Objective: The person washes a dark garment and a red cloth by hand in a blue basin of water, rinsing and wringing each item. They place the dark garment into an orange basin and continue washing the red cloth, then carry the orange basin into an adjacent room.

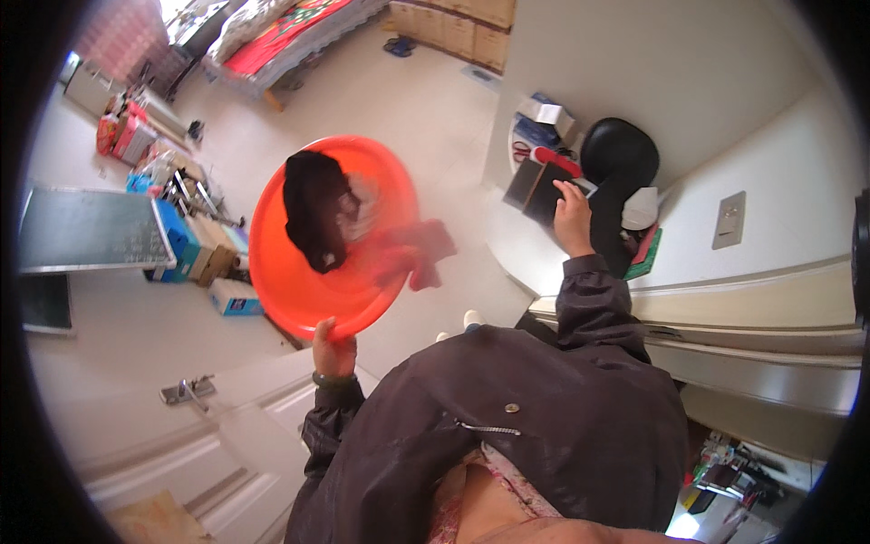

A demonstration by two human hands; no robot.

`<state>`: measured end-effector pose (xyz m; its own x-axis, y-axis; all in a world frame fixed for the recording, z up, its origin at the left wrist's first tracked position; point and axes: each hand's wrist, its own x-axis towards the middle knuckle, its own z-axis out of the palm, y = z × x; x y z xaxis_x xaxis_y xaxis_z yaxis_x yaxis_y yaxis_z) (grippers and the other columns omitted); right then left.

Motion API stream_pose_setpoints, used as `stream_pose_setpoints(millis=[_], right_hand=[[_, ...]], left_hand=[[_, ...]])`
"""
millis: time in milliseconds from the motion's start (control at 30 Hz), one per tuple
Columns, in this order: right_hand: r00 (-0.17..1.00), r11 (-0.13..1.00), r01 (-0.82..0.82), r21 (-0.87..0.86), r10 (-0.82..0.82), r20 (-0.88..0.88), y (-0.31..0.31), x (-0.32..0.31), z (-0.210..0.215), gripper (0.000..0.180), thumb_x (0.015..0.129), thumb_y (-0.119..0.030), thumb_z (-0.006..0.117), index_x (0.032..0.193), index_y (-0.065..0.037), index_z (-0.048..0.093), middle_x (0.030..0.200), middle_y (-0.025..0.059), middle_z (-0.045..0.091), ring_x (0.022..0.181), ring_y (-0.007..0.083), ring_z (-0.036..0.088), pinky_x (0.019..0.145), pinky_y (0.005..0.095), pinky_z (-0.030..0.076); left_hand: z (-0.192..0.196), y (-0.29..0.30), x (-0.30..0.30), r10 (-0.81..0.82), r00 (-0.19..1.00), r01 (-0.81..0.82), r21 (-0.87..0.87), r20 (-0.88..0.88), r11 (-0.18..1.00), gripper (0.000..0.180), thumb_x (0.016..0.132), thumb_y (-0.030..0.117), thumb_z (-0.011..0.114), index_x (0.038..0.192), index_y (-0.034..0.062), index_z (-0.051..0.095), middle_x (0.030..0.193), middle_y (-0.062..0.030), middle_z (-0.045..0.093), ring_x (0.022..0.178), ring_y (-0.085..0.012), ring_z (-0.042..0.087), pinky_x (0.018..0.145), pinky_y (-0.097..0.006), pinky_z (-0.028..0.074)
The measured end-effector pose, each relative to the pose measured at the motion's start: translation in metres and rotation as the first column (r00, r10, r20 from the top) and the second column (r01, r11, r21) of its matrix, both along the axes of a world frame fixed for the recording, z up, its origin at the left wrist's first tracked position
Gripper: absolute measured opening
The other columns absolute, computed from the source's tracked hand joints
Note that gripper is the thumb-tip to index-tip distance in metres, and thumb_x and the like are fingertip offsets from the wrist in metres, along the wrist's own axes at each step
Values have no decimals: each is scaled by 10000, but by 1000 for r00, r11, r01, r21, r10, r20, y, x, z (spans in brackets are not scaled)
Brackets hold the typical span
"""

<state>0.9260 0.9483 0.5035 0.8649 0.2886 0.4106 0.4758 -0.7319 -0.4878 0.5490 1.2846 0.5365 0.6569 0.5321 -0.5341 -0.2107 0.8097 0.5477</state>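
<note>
My left hand (333, 352) is closed round the near rim of a big orange-red plastic basin (272, 263), which it holds out in front of me. Inside lie a dark, almost black garment (313, 210) and a paler bit of cloth (362, 201). A reddish cloth (426, 249), blurred, is at the basin's right rim and reaches out past it. To the right, my right hand (572, 216) is raised with its fingers stretched and apart, with nothing seen in it. It appears in front of a dark box (535, 189); whether it touches that cannot be told.
A white door (227, 453) with a metal handle stands at lower left. Boxes (186, 240) and a dark board (95, 228) line the left wall. Right of me are a black chair (620, 152), a wall switch (729, 220) and a door frame. A bed (281, 41) stands far back.
</note>
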Motion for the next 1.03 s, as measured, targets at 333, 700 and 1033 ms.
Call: stream_pose_setpoints(millis=[333, 700, 1033], right_hand=[[762, 797, -491, 352, 589, -268, 80, -137, 102, 1069, 689, -566, 736, 1408, 43, 232, 1402, 290, 334, 1326, 372, 323, 1081, 406, 270], [788, 903, -394, 172, 428, -442, 98, -219, 124, 1157, 630, -270, 835, 1462, -50, 61, 1394, 260, 301, 1265, 342, 384, 1028, 380, 358], [573, 723, -669, 175, 651, -499, 89, -234, 96, 1011, 739, -406, 743, 1457, -87, 106, 1096, 257, 605, 1023, 376, 607, 883, 422, 478]], left_hand=[[-12, -7, -1, -138, 990, 138, 24, -20, 990, 33, 846, 129, 583, 841, 103, 601, 760, 11, 606, 697, -117, 583, 631, -272, 478], [-27, -36, -14, -190, 981, 187, -83, -28, 979, 179, 809, 129, 624, 955, 46, 562, 879, -42, 564, 775, -183, 582, 689, -326, 509], [-19, -108, -90, 102, 991, -102, 1, -93, 995, 216, 823, 148, 590, 1001, 31, 556, 935, -64, 570, 838, -207, 581, 704, -343, 512]])
